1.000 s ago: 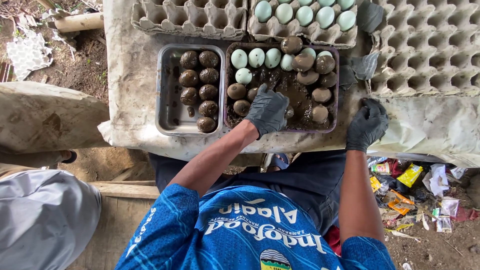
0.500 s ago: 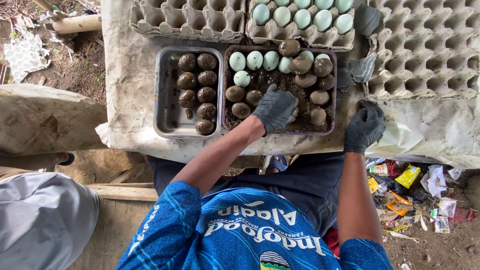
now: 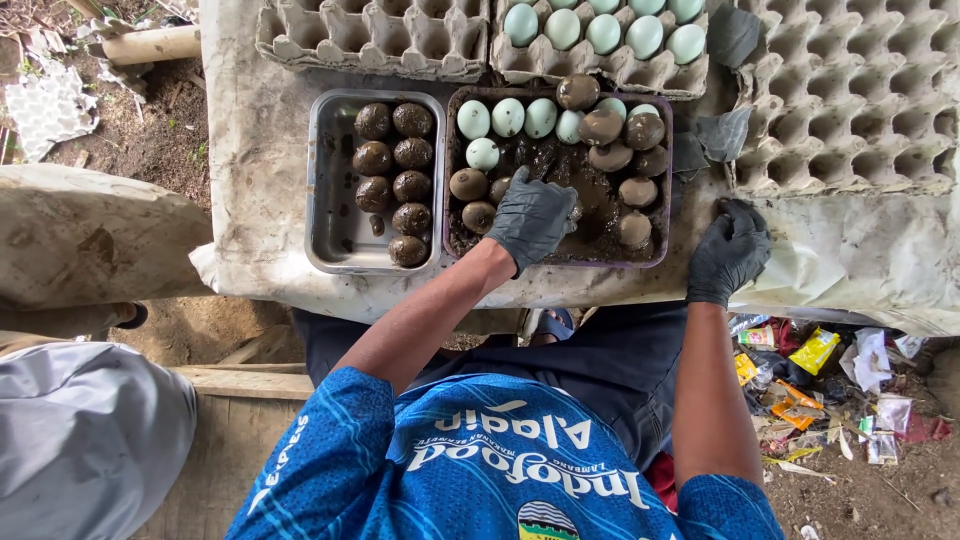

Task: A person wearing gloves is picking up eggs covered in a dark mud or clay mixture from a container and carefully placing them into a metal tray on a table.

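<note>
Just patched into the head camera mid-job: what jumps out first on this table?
The dark-rimmed tray of wet brown mud at the middle, holding pale blue-green eggs and mud-smeared ones, with the black-gloved left hand down in it. Left of it, a metal tray carries two rows of mud-coated eggs. The black-gloved right hand rests on the table edge.

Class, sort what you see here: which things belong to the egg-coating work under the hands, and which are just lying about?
In use:
left hand in the mud tray
right hand on the table cover
mud-coated eggs in the metal tray
pale blue eggs

Lying about:
litter
wooden pole
</note>
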